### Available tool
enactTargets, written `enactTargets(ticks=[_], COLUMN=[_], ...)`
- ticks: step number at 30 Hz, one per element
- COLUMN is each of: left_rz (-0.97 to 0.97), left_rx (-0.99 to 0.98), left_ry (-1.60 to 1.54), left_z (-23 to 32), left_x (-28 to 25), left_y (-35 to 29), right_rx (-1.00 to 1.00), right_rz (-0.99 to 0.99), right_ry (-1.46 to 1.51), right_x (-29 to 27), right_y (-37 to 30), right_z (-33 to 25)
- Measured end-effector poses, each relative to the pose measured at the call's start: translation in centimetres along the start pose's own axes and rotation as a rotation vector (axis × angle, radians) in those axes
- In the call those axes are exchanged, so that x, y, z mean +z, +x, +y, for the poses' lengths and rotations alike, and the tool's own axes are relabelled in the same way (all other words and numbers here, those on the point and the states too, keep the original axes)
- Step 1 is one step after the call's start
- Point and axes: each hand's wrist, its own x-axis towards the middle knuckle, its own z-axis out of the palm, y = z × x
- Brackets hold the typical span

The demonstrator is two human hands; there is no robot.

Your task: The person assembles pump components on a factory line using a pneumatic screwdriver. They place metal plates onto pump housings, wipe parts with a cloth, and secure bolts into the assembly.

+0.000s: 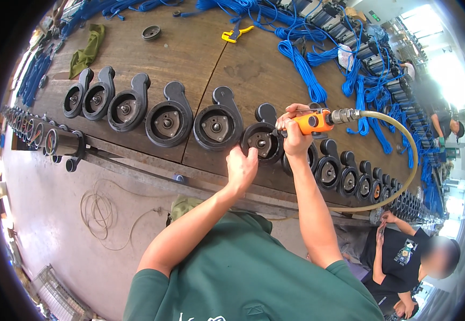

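A row of black round metal housings, each with a rounded arm and a small shaft at its centre, runs along the front of the wooden table (189, 59). My left hand (241, 168) is closed on the near left rim of one housing (261, 144). Raised over that housing's right side, my right hand (298, 138) grips an orange air tool (315, 122). A yellowish hose (413, 144) joins the tool through a metal coupling (345, 115). The tool's working end is hidden by my fingers. Left of my left hand stands another housing (216, 128).
Blue cable bundles (303, 67) and dark motors (358, 43) line the table's far side. A yellow-handled tool (236, 35), a green cloth (88, 51) and a loose black ring (151, 32) lie on top. A coiled hose (97, 214) rests on the floor. Another person (403, 251) is at right.
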Motion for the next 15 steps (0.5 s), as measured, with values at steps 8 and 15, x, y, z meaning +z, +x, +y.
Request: enactTargets(ticks=[8,15], left_rz=[0.013,0.061], left_rx=[-0.007,0.043], left_ry=[0.002,0.022], left_z=[0.2,-0.3], left_x=[-0.1,0.5], left_y=[-0.3,0.0], right_rx=[0.072,-0.009], right_rz=[-0.019,-0.067], right_ry=[0.029,-0.075], right_x=[0.2,0.3], right_y=[-0.4,-0.2], right_z=[0.4,-0.1])
